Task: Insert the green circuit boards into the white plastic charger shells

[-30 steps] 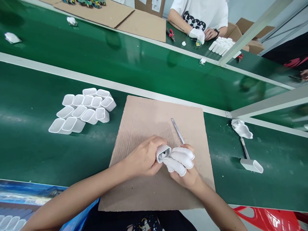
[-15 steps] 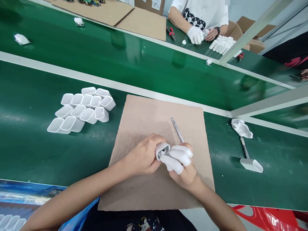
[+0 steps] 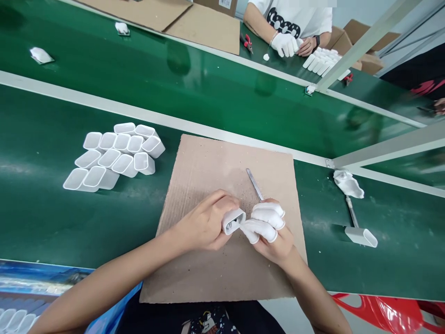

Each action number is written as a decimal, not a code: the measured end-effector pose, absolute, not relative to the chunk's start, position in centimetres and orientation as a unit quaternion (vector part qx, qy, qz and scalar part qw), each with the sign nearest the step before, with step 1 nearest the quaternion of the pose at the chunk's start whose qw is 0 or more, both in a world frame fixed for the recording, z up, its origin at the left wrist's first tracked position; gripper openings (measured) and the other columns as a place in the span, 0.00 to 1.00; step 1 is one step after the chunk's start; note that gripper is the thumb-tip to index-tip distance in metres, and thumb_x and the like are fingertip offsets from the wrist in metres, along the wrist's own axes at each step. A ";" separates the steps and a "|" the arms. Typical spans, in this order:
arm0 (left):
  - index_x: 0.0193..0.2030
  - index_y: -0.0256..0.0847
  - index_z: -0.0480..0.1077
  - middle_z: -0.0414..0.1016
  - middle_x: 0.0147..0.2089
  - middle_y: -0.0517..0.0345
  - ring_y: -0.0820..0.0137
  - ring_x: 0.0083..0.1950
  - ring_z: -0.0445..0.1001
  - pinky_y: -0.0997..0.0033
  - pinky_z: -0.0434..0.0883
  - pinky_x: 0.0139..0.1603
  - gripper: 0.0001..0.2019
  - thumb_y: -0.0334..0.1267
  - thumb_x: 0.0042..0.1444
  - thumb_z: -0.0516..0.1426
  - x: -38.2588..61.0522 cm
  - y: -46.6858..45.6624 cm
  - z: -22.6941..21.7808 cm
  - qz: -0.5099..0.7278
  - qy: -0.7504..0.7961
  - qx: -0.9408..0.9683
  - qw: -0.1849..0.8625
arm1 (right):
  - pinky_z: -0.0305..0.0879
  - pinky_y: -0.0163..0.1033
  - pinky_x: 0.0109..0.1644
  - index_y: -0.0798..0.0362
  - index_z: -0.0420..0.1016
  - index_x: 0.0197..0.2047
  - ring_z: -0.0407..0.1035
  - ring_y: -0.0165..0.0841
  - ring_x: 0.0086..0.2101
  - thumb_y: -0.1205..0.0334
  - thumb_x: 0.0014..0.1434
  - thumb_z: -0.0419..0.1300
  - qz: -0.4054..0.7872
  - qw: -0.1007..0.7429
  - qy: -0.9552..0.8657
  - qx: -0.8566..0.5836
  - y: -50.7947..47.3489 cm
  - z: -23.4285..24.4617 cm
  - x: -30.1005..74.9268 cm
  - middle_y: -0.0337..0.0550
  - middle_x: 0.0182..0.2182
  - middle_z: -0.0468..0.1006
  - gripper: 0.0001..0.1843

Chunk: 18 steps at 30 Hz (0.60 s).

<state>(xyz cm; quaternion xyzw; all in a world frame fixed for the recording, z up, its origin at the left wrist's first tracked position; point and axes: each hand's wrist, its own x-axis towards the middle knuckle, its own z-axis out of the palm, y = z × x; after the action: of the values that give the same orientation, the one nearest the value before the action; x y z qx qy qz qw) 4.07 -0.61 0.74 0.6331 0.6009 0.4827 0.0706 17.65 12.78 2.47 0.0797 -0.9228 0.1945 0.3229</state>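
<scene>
My left hand (image 3: 205, 222) grips a small white plastic shell (image 3: 233, 220), its open end turned toward my right hand. My right hand (image 3: 269, 229) wears white finger cots and holds a thin metal tool (image 3: 254, 184), whose blade sticks out past the fingers up and to the left while its other end is hidden at the shell's mouth. Both hands hover over a cardboard sheet (image 3: 222, 269) lying on the green belt (image 3: 52, 222).
Several empty white shells (image 3: 114, 155) are stacked on the belt to the left. To the right lie a crumpled white cloth (image 3: 347, 183), a second metal tool (image 3: 352, 212) and one lone shell (image 3: 361, 236). Across the belt, another person's gloved hand (image 3: 283, 44) works beside a row of shells (image 3: 321, 61).
My hands have shifted slightly up on the cardboard. My right hand has turned a little and the shell now tilts more toward it. The other person's hands moved.
</scene>
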 end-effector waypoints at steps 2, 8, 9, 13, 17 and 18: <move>0.41 0.41 0.60 0.74 0.40 0.49 0.62 0.41 0.71 0.59 0.75 0.40 0.07 0.29 0.55 0.50 4.1 -0.6 0.7 0.482 0.603 0.632 0.072 | 0.68 0.44 0.40 0.52 0.68 0.38 0.64 0.33 0.35 0.78 0.58 0.55 0.197 0.321 -0.923 0.083 12.7 2.4 17.7 0.41 0.32 0.67 0.11; 0.42 0.41 0.61 0.74 0.41 0.50 0.63 0.42 0.72 0.58 0.75 0.41 0.08 0.29 0.55 0.51 4.0 -0.7 0.6 0.464 0.611 0.635 0.087 | 0.68 0.44 0.39 0.51 0.67 0.39 0.64 0.33 0.35 0.76 0.59 0.56 0.208 0.313 -0.923 0.079 12.7 2.3 17.7 0.40 0.32 0.68 0.10; 0.42 0.41 0.61 0.74 0.40 0.50 0.62 0.42 0.72 0.58 0.75 0.41 0.08 0.29 0.55 0.51 4.0 -0.7 0.6 0.463 0.613 0.635 0.084 | 0.68 0.44 0.39 0.51 0.67 0.39 0.64 0.33 0.35 0.76 0.59 0.55 0.209 0.313 -0.923 0.079 12.7 2.3 17.7 0.40 0.32 0.68 0.10; 0.42 0.39 0.61 0.74 0.40 0.49 0.62 0.42 0.71 0.58 0.76 0.41 0.07 0.30 0.55 0.51 4.1 -0.7 0.5 0.464 0.616 0.633 0.073 | 0.67 0.45 0.38 0.52 0.67 0.39 0.64 0.34 0.35 0.77 0.59 0.55 0.215 0.312 -0.922 0.084 12.7 2.1 17.7 0.41 0.32 0.68 0.10; 0.41 0.39 0.62 0.74 0.40 0.49 0.62 0.42 0.71 0.57 0.76 0.41 0.07 0.30 0.55 0.51 4.2 -0.7 0.5 0.461 0.620 0.629 0.085 | 0.66 0.43 0.37 0.51 0.68 0.41 0.63 0.34 0.34 0.78 0.58 0.55 0.242 0.309 -0.916 0.081 12.5 1.9 17.6 0.41 0.31 0.68 0.12; 0.41 0.40 0.62 0.74 0.40 0.49 0.62 0.42 0.71 0.57 0.75 0.42 0.07 0.30 0.55 0.51 4.2 -0.7 0.4 0.461 0.621 0.627 0.089 | 0.66 0.43 0.36 0.51 0.69 0.42 0.63 0.34 0.33 0.77 0.58 0.55 0.251 0.311 -0.913 0.081 12.5 1.9 17.6 0.41 0.31 0.68 0.13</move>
<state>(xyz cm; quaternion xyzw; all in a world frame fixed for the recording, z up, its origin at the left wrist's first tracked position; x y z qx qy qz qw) 4.21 -0.69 0.45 0.6269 0.6213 0.4615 0.0894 17.57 12.50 1.88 0.0814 -0.9131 0.2506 0.3113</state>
